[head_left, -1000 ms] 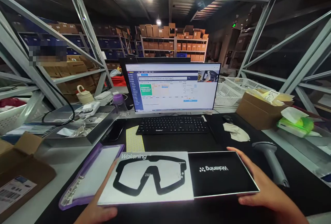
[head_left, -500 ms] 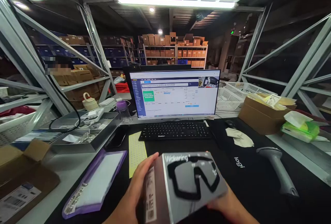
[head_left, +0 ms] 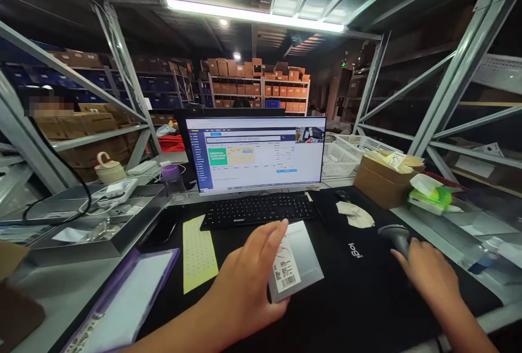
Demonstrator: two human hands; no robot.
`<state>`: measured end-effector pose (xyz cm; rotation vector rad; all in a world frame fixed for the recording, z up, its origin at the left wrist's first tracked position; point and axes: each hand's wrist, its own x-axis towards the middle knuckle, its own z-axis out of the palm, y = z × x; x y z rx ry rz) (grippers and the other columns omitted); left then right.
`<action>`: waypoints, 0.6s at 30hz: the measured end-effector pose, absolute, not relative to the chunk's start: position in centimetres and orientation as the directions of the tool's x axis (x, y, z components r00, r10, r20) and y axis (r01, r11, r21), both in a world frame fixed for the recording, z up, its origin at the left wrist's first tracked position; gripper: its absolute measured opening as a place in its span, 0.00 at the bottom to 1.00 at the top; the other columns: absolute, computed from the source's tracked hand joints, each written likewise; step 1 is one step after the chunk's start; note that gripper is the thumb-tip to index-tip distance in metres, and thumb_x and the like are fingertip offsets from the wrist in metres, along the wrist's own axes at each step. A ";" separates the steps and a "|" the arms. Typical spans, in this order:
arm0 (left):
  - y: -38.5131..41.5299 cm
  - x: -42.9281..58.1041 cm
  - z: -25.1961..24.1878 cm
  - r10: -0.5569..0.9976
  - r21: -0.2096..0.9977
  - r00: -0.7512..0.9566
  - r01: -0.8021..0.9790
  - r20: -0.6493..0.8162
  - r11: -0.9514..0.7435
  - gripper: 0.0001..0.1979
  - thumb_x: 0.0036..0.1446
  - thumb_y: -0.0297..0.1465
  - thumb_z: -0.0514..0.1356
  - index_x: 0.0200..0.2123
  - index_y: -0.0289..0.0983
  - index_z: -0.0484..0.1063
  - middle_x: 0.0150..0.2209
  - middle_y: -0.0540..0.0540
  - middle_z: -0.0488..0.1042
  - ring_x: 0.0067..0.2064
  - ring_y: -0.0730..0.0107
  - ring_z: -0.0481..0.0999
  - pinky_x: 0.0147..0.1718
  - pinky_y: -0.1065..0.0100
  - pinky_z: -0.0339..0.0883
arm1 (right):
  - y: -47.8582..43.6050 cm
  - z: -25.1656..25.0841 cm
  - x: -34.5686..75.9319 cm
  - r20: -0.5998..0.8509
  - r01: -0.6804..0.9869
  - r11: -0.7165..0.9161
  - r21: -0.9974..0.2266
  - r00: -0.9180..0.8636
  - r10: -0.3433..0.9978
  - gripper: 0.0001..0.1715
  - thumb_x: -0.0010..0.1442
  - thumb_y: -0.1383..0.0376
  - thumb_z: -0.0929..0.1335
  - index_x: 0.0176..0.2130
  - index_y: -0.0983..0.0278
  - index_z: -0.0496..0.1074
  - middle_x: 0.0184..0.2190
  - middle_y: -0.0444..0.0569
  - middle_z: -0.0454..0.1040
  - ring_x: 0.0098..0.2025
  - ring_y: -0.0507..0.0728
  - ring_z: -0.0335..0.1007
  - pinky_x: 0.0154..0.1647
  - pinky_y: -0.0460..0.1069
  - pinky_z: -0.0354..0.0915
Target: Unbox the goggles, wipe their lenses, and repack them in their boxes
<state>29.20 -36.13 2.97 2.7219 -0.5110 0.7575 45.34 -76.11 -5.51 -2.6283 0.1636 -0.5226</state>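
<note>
A grey box (head_left: pixel 304 258) is gripped in my left hand (head_left: pixel 248 277) over the black mat, in front of the keyboard (head_left: pixel 261 209). Its white barcode label shows, turned up toward the camera. At the right, my right hand (head_left: pixel 428 274) is wrapped round the handle of a grey barcode scanner (head_left: pixel 397 236), whose head points away to the left. The handle is mostly hidden by the fingers. Behind the keyboard stands a lit monitor (head_left: pixel 261 179).
A yellow dotted sheet (head_left: pixel 199 258) and a purple-edged folder (head_left: pixel 122 293) lie left of the box. A pale cloth (head_left: pixel 354 214) is by the mouse (head_left: pixel 342 196). At the right stand an open carton (head_left: pixel 379 181) and a green tissue pack (head_left: pixel 430 198).
My right hand has left the box and taken hold of the scanner. The box has been turned, so its label side shows instead of the goggles picture. The view has shifted to the right.
</note>
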 end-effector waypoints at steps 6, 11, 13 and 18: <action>-38.4 30.3 2.6 -0.287 0.011 0.728 -0.375 0.622 -0.927 0.52 0.45 0.35 0.66 0.70 0.40 0.44 0.61 0.36 0.66 0.59 0.49 0.70 0.42 0.58 0.78 | -75.4 -3.3 48.5 -0.163 -0.218 -0.637 -0.739 0.976 -0.144 0.09 0.50 0.63 0.70 0.23 0.63 0.68 0.17 0.50 0.71 0.22 0.59 0.72 0.25 0.52 0.69; -38.5 29.8 2.1 -0.232 -0.051 0.684 -0.274 0.691 -0.960 0.51 0.46 0.37 0.67 0.69 0.33 0.46 0.58 0.34 0.69 0.56 0.50 0.72 0.39 0.62 0.77 | -71.7 1.3 42.7 -0.220 -0.168 -0.503 -0.848 0.974 0.044 0.10 0.54 0.63 0.69 0.37 0.65 0.71 0.23 0.49 0.76 0.18 0.52 0.67 0.19 0.45 0.64; -38.7 29.4 1.7 -0.228 -0.074 0.657 -0.253 0.718 -0.965 0.52 0.45 0.37 0.67 0.69 0.30 0.46 0.57 0.33 0.70 0.56 0.50 0.73 0.39 0.62 0.77 | -70.3 3.6 37.8 -0.189 -0.054 -0.500 -0.864 0.957 0.222 0.13 0.56 0.59 0.69 0.39 0.65 0.71 0.24 0.47 0.76 0.18 0.51 0.66 0.18 0.44 0.63; -39.5 28.8 1.0 -0.272 -0.123 0.622 -0.273 0.734 -0.954 0.51 0.47 0.37 0.68 0.69 0.29 0.46 0.58 0.31 0.70 0.58 0.48 0.71 0.38 0.61 0.76 | -70.2 6.4 28.0 -0.324 -0.080 -0.586 -0.806 0.889 0.324 0.15 0.57 0.54 0.72 0.38 0.61 0.75 0.18 0.43 0.73 0.18 0.53 0.69 0.15 0.43 0.62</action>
